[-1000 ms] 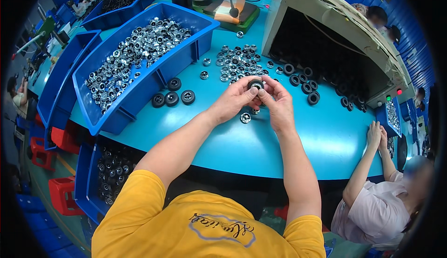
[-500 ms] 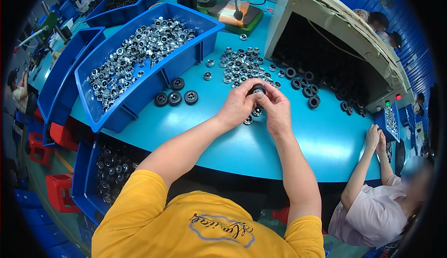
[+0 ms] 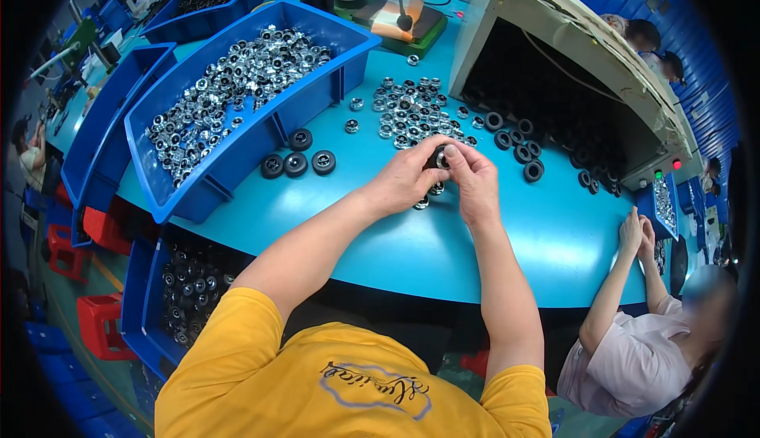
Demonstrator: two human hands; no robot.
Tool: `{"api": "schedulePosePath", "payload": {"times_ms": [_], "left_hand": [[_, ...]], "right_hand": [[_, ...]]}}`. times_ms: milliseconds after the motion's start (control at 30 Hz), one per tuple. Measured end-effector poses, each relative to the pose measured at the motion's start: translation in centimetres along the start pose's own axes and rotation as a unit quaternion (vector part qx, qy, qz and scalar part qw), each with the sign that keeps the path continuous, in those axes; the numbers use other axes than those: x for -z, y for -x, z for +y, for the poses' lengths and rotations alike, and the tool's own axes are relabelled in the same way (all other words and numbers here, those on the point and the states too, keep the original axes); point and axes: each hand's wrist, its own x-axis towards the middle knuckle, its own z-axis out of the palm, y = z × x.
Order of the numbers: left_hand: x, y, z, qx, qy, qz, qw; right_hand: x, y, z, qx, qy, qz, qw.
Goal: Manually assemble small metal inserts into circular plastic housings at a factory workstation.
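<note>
Above the teal table (image 3: 380,244), my left hand (image 3: 405,178) and my right hand (image 3: 476,191) meet around a small wheel (image 3: 442,158), a black tyre with a shiny hub in it. Fingers of both hands are closed on it, and they hide part of its rim. Just beyond my hands lies a spread of loose chrome hubs (image 3: 406,111), a few showing under my fingers. Left of my left hand rest several wheels (image 3: 295,164) with tyres around their hubs. Black tyres (image 3: 522,154) lie scattered to the right.
A blue bin (image 3: 275,132) of chrome hubs stands at the left. At right, a pale box-shaped machine (image 3: 587,38) has a dark opening with tyres at its mouth. Below the table edge sits another bin of wheels (image 3: 190,288). A co-worker (image 3: 633,351) sits at the right.
My right thumb has shifted up over the wheel, and the wheel has turned so more of its shiny hub shows. Both hands stay in nearly the same place.
</note>
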Motion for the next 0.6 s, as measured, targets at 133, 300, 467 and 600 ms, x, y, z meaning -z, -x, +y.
{"api": "schedulePosePath", "payload": {"times_ms": [133, 300, 467, 600], "left_hand": [[-0.6, 0.0, -0.9, 0.003, -0.011, 0.032, 0.999], [-0.6, 0.0, -1.0, 0.001, -0.027, 0.037, 0.999], [-1.2, 0.4, -0.9, -0.036, -0.100, 0.064, 0.992], [-1.3, 0.3, -0.4, -0.039, -0.172, 0.069, 0.982]], "right_hand": [[0.1, -0.1, 0.2, 0.000, 0.018, -0.017, 1.000], [-0.2, 0.0, 0.2, -0.017, -0.006, -0.016, 1.000], [-0.1, 0.1, 0.5, -0.020, -0.020, -0.019, 0.999], [-0.6, 0.5, 0.7, -0.012, -0.046, -0.002, 0.999]]}}
